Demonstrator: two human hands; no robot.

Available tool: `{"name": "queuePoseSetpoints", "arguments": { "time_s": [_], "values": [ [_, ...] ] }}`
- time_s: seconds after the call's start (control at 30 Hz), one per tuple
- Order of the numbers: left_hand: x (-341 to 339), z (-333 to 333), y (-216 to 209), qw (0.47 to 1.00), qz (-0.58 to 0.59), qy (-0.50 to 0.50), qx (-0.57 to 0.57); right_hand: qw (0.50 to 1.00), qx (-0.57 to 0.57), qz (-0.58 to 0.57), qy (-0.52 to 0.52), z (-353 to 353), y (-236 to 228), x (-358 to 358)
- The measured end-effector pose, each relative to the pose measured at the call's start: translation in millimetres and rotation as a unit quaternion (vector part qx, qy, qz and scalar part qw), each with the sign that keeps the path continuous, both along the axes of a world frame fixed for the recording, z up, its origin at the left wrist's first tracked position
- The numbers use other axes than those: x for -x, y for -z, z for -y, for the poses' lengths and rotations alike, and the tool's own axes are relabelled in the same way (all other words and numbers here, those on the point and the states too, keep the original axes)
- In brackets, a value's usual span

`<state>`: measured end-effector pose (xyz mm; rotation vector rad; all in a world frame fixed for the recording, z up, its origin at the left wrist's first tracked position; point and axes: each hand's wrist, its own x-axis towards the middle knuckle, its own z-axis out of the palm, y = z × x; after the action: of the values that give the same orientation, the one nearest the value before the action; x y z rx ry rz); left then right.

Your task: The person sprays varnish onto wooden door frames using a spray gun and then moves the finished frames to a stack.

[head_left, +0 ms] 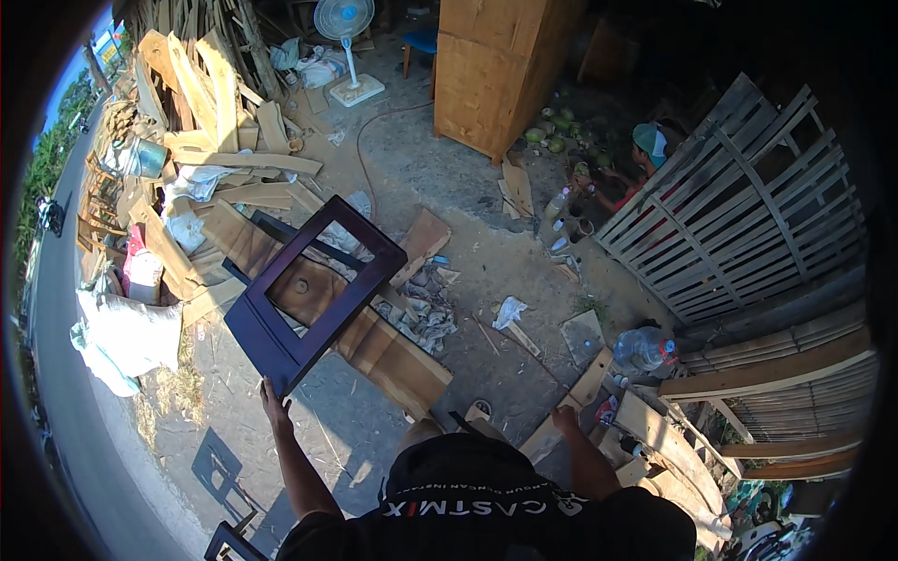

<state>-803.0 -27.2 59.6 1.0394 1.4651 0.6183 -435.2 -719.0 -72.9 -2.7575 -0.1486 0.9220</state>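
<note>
A dark purple-brown wooden frame panel (351, 304) with a rectangular opening sits tilted above a wide bare-wood plank (398, 360). At the panel's lower corner, my left hand (274, 404) grips the edge, its fingers partly hidden behind it. My right hand (566, 421) hangs at my right side, closed, beside a pale board (591, 377). Whatever it holds, if anything, is too small to make out. Other dark pieces show beneath the panel's far side.
Scrap boards (220, 93) pile up at the far left, beside a standing fan (346, 23). A wooden cabinet (482, 84) stands ahead. Someone in a cap (650, 145) crouches behind a slatted fence (739, 206). A water jug (644, 351) lies right; another dark frame (234, 544) is lower left.
</note>
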Motion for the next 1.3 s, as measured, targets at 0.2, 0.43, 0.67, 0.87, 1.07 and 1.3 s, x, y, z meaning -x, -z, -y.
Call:
{"name": "queuePoseSetpoints", "arguments": {
  "time_s": [0.2, 0.43, 0.67, 0.87, 1.07, 1.3],
  "values": [
    [-15, -3, -18, 0.999, -0.003, 0.019, -0.043, 0.985, -0.147, 0.083, 0.045, -61, 38, -24],
    [17, -1, -8, 0.997, -0.011, 0.002, -0.077, 0.986, -0.089, 0.032, -0.136, -120, 25, -43],
    [14, 4, -5, 0.996, 0.068, -0.019, -0.059, 0.987, -0.093, 0.004, -0.130, -141, -12, -61],
    [8, 13, -14, 0.993, 0.069, -0.042, -0.090, 0.993, -0.058, -0.095, -0.043, -155, -10, -68],
    [41, 60, 8, 0.985, 0.044, -0.131, -0.106, 0.987, 0.016, -0.138, -0.080, -213, -32, -102],
    [71, 168, 59, 0.979, -0.065, -0.192, -0.034, 0.974, -0.086, -0.129, -0.167, -304, -27, -164]
  ]
}}
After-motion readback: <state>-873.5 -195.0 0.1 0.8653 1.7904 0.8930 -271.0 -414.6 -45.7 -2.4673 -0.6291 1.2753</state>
